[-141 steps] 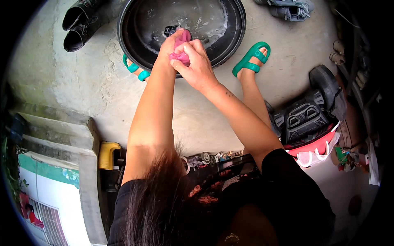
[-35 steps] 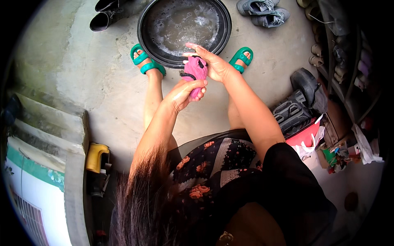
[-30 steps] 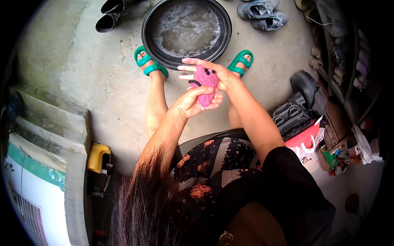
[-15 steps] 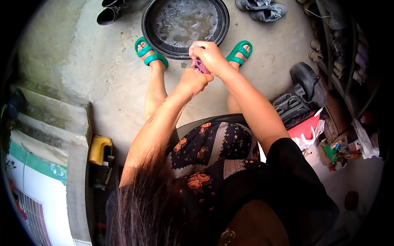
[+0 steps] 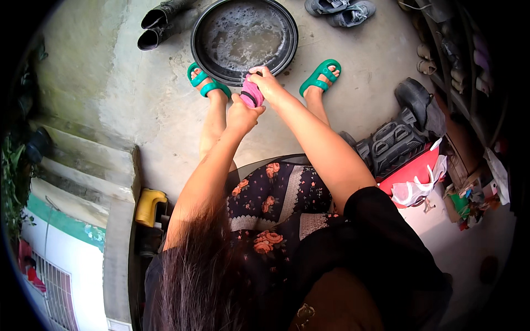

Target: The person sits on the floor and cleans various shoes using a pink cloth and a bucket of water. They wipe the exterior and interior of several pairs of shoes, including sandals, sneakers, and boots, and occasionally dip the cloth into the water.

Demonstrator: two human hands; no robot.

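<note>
Left hand [image 5: 243, 115], right hand [image 5: 266, 84] clamped on pink cloth [image 5: 252, 97] near basin [image 5: 199, 45]. Seemingly wringing step; next move calls for opposing twist.

Soft, diffuse daylight covers the concrete floor [image 5: 165, 127], brightest around its middle; at its right edge the shelved shoes [image 5: 457, 84] sink into shadow. Beyond its left edge, the white wall [image 5: 91, 276] looks nearly bleached. The pink cloth [image 5: 252, 95] appears fairly sharp. Fisheye curvature bends the steps [image 5: 83, 160]; black vignetting surrounds everything.
</note>
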